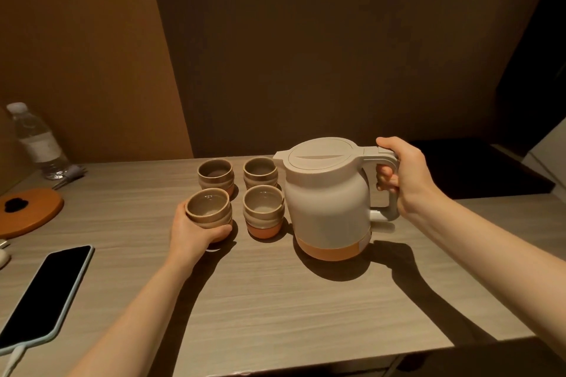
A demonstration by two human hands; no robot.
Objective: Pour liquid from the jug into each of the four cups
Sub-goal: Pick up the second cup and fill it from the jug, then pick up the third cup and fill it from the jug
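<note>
Wood-grain desk (275, 300), pale grey-brown, dim warm light. We note four small ceramic cups set in a two-by-two cluster near the desk's far middle: far-left cup (216, 173), far-right cup (260, 171), near-right cup (264, 210) and near-left cup (209, 208). All four stand upright, glazed tan above with an unglazed orange band at the foot. We cannot tell whether any holds liquid.

Our left hand (193, 234) is wrapped around the near-left cup from the near side, thumb on its right flank, holding it on the desk.

Cream jug (329, 199) with an orange base stands upright just right of the cups, lid closed, spout toward the far-right cup. Its side sits close against the near-right cup; contact unclear. Our right hand (404, 176) is closed around the jug's handle, thumb on top near the lid, fingers curled through the loop.

Left side of the desk: a dark phone (46, 294) in a pale blue case, face up, with a cable at its near end; a round orange coaster (33, 211) beyond it; a clear water bottle (36, 141) with a white cap at the far-left corner.
</note>
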